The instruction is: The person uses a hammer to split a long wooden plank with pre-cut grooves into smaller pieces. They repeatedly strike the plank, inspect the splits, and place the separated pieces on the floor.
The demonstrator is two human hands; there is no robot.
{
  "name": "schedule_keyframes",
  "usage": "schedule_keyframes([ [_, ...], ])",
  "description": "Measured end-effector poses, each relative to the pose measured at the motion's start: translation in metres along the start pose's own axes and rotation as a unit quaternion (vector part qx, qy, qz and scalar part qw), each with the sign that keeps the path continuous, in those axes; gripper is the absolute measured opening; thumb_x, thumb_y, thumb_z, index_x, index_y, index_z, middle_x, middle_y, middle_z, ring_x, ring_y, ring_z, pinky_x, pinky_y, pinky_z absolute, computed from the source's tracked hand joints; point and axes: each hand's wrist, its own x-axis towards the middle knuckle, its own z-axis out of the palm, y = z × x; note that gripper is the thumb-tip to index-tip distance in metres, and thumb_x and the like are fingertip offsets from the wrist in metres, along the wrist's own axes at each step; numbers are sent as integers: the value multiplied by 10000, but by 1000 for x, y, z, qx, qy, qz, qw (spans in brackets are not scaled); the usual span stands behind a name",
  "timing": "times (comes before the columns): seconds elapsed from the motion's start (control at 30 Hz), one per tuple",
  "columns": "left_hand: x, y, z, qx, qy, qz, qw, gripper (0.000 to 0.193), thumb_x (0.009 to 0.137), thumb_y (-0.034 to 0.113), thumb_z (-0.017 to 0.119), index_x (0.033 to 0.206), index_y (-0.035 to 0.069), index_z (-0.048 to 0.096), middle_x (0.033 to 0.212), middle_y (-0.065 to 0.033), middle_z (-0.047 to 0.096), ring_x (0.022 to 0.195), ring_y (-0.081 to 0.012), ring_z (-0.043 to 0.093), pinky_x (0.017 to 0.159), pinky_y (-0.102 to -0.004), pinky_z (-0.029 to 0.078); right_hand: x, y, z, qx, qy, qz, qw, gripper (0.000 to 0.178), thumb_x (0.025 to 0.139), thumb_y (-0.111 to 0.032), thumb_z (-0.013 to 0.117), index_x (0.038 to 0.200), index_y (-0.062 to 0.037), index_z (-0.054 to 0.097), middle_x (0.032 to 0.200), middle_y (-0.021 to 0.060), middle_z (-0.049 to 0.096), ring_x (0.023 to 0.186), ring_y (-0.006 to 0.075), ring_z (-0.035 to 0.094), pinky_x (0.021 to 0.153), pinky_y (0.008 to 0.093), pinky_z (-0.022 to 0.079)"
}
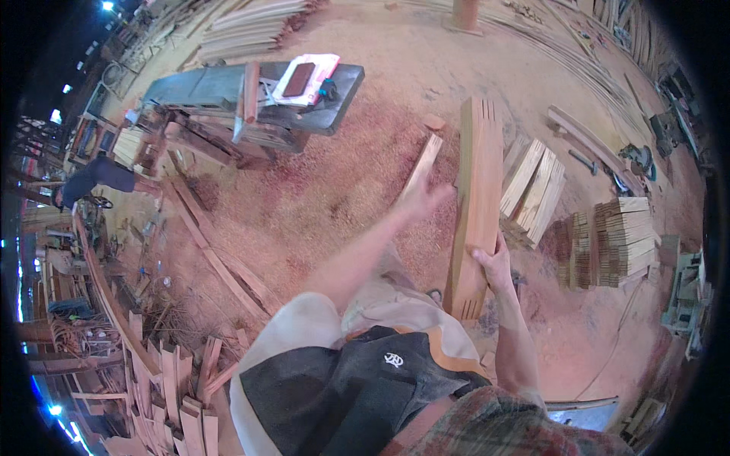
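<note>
Gripping a long plank near its lower end, our right hand wraps its fingers around one edge; it stands tilted over the sawdust floor. Our left hand is blurred, fingers spread, touching a thinner slat just past the fingertips; whether it grips, we cannot tell. We judge the plank stiff, heavy and top-heavy, better held midway. Stacked boards crowd beyond our right fingers; a saw table lies farther off.

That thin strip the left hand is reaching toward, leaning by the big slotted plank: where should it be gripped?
Probably the thin strip's near end, from its left side. Its narrow long edges suit a pinch, and the big slotted plank, held by the right hand, blocks the right. The left hand is blurred there; contact is unclear.
</note>
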Motion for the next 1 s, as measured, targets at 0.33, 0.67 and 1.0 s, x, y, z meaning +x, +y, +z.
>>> schedule_keyframes([
  [0.33, 241, -83, -294, 490, 243, -25, 837, 734, 892, 349, 759, 1537, 161, 464, 1402, -321, 543, 1283, -518, 534, 1043, -577, 484, 168, -24, 140, 19, -7, 44, 999, 1029, 739, -304, 947, 1550, 4, 394, 1376, 115, 617, 1243, 225, 630, 1055, 385, 535],
  [0.67, 239, -99, -382, 211, 260, -97, 937, 539, 905, 256, 752, 1374, 94, 541, 1119, -278, 715, 1061, -483, 689, 884, -561, 542, 349, 2, 338, 54, -34, 56, 996, 956, 812, -193, 904, 1573, 4, 361, 1374, 117, 626, 1229, 232, 641, 1049, 390, 539],
  [1.0, 124, -80, -433, 12, 352, -130, 927, 566, 899, 218, 796, 1388, 89, 543, 1117, -188, 722, 1042, -295, 711, 913, -410, 559, 428, 19, 418, -149, -52, 71, 985, 780, 947, -316, 800, 1525, 46, 421, 1326, 200, 673, 1184, 266, 674, 1035, 390, 521],
])
